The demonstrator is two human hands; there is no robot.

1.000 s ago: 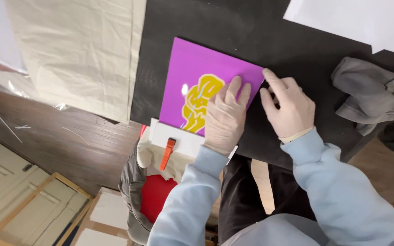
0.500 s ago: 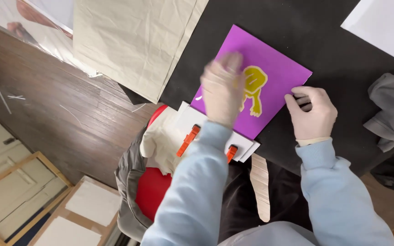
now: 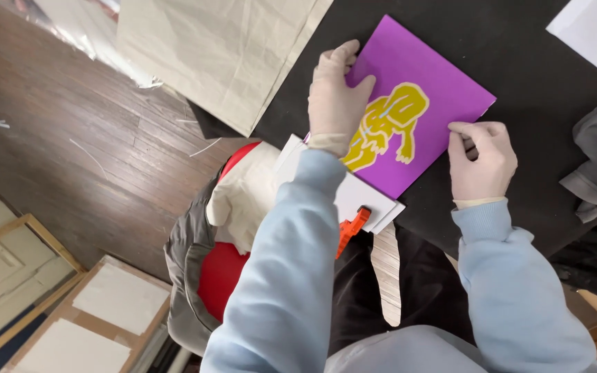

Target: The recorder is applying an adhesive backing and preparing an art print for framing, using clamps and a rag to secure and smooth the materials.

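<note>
Gloves covered both your hands: your left hand point(image 3: 336, 93) lay flat, fingers spread, on the purple card point(image 3: 416, 103) with its yellow figure point(image 3: 388, 128), while your right hand point(image 3: 481, 160) pinched the card's near edge on the black table point(image 3: 506, 41).

A single head-worn camera looks steeply down from above the person's own arms, close to the work. The black table point(image 3: 519, 41) fills the upper right of the frame, the wooden floor point(image 3: 50, 138) the left. Both sleeves enter from the bottom edge. No second view shares the scene.
</note>
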